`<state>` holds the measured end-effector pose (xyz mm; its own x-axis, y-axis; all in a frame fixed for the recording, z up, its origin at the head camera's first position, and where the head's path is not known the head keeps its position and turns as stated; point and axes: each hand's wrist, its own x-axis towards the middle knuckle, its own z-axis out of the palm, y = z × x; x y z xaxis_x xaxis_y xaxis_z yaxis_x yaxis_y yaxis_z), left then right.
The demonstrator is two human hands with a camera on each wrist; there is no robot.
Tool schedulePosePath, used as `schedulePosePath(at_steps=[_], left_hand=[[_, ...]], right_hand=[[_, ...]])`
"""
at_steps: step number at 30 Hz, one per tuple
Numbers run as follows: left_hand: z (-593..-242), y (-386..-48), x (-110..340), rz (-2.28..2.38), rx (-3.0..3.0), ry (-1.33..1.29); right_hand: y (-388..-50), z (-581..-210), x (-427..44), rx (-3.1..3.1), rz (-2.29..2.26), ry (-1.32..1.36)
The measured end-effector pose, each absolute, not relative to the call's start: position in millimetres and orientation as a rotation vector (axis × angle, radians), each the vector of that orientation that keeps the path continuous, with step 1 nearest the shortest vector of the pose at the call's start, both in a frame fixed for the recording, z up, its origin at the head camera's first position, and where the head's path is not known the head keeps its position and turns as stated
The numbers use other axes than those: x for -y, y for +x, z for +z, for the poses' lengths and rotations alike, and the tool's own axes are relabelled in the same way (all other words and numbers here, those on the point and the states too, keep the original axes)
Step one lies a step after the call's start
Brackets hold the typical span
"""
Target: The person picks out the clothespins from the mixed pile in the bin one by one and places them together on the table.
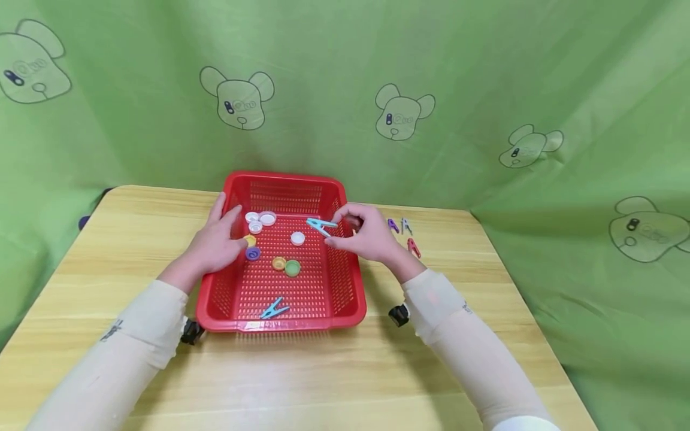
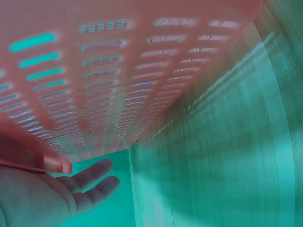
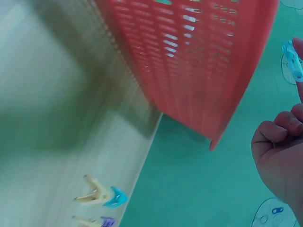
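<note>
Above the right side of a red plastic basket (image 1: 212, 323), my right hand (image 1: 366, 234) pinches a light-blue clothespin (image 1: 321, 225) between thumb and forefinger. The right wrist view catches part of that clothespin (image 3: 292, 60) at its edge. My left hand (image 1: 217, 242) rests over the basket's left rim, its fingers fairly straight. In the left wrist view, two of its fingers (image 2: 97, 189) extend outside the basket wall (image 2: 104, 104). A second light-blue clothespin (image 1: 275, 309) lies on the basket floor near the front.
Several bottle caps lie in the basket, including a white cap (image 1: 297, 238), a green cap (image 1: 293, 268) and a purple cap (image 1: 253, 254). To the basket's right on the wooden table (image 1: 280, 389) are a purple clip (image 1: 393, 225), a pale clip (image 1: 406, 226) and a red clip (image 1: 414, 248).
</note>
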<state>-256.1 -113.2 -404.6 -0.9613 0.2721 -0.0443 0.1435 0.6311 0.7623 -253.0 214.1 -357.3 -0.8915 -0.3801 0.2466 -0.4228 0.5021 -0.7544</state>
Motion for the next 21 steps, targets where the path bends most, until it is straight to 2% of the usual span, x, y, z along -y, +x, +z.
schedulePosePath(at_steps=[17,21], left_hand=[[-404.5,-255.1,114.1,1.239,-2.686,0.357],[-402.9,-253.4,113.6,1.217,-2.699,0.369]], right_hand=[[-216.8,-389.3,-250.2,2.473,1.338,0.406],[-200.1,-382.0,-247.8,2.405,1.337,0.336]])
